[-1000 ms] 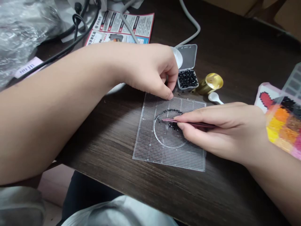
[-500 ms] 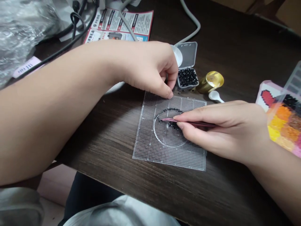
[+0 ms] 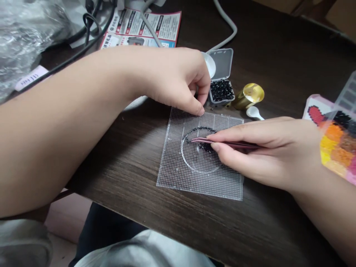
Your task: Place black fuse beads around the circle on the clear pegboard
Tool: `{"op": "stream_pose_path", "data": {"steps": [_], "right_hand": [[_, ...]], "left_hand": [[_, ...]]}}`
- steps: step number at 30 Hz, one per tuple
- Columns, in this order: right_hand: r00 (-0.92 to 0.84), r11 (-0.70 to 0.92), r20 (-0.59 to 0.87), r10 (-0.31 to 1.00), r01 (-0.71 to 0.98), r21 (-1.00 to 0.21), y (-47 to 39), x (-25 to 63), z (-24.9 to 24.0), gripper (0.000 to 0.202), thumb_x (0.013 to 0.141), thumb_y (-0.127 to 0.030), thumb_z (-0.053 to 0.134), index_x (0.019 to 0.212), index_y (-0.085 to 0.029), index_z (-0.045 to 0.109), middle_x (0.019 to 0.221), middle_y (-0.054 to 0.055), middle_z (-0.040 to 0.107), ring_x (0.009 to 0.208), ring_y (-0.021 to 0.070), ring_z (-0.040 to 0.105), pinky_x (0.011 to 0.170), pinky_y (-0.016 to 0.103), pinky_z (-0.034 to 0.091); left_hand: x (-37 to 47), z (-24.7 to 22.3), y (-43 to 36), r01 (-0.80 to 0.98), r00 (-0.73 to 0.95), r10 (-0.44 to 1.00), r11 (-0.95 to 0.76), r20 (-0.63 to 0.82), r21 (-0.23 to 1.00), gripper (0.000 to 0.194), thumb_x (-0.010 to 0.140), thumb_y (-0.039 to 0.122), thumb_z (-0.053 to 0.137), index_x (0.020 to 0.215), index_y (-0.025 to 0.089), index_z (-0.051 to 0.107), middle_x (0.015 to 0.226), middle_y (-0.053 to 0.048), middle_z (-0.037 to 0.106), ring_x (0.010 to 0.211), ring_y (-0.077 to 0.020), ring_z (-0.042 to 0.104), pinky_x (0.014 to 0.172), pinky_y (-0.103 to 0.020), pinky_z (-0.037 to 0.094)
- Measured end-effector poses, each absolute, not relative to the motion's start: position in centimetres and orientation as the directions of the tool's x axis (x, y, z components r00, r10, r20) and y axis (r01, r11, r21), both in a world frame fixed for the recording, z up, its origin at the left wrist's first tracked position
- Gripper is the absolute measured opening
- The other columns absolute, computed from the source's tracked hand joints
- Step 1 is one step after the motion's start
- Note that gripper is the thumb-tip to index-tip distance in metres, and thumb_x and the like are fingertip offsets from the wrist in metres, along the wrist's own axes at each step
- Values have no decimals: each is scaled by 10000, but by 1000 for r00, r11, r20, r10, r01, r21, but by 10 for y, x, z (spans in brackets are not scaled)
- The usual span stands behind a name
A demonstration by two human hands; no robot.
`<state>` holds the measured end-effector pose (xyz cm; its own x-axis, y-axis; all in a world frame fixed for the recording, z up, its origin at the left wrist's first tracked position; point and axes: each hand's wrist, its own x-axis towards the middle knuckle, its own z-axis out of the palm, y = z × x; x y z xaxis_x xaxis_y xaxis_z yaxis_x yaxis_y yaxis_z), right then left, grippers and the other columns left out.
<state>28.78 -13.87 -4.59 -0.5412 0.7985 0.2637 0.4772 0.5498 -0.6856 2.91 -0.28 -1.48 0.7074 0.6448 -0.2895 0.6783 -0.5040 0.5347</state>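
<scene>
A clear square pegboard (image 3: 200, 184) lies on the table, with a pale circle outline on it. Small black beads (image 3: 201, 128) follow the top of that outline, and more loose ones lie inside it. My left hand (image 3: 180, 78) has its fingers curled and its thumb against the board's far edge, holding it there. My right hand (image 3: 267, 152) pinches pink tweezers (image 3: 201, 140) between thumb and fingers. Their tips are low over the board, inside the circle's upper left; whether they grip a bead is too small to tell.
Beyond the board stand an open clear box (image 3: 221, 91) of black beads, a gold cup (image 3: 251, 95) and a small white scoop (image 3: 253, 112). Colourful bead packs (image 3: 338, 148) lie at right. Cables (image 3: 230, 29), a leaflet (image 3: 167, 26) and plastic wrap (image 3: 33, 33) fill the back left.
The right hand and tweezers have shifted slightly up and to the right, with the tips still inside the circle. The left hand stays in place at the board's far edge.
</scene>
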Motion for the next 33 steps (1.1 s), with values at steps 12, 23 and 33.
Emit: {"op": "stream_pose_path", "data": {"steps": [12, 23, 33], "right_hand": [[-635, 610, 302, 712, 345, -713, -114, 305, -46, 310, 1038, -57, 924, 1158, -311, 1054, 976, 4, 998, 549, 149, 820, 479, 233, 633], [-587, 573, 290, 756, 378, -727, -119, 304, -45, 327, 1044, -57, 917, 1146, -330, 1063, 999, -5, 1002, 569, 151, 831, 488, 234, 651], [-601, 570, 282, 748, 362, -738, -117, 304, -49, 254, 1048, -115, 966, 1158, -317, 1073, 1003, 7, 1002, 643, 195, 904, 499, 234, 667]], "left_hand": [[27, -10, -7, 696, 691, 639, -462, -338, 550, 42, 980, 173, 906, 943, 193, 903, 591, 77, 649, 595, -121, 529, 687, -335, 347], [27, -13, -6, 697, 686, 646, -450, -335, 558, 54, 1001, 173, 936, 954, 186, 913, 596, 86, 653, 567, -99, 516, 663, -333, 343], [27, -16, -3, 679, 708, 637, -497, -303, 541, 95, 986, 241, 927, 986, 146, 934, 644, 81, 666, 624, -88, 540, 760, -315, 358]]}}
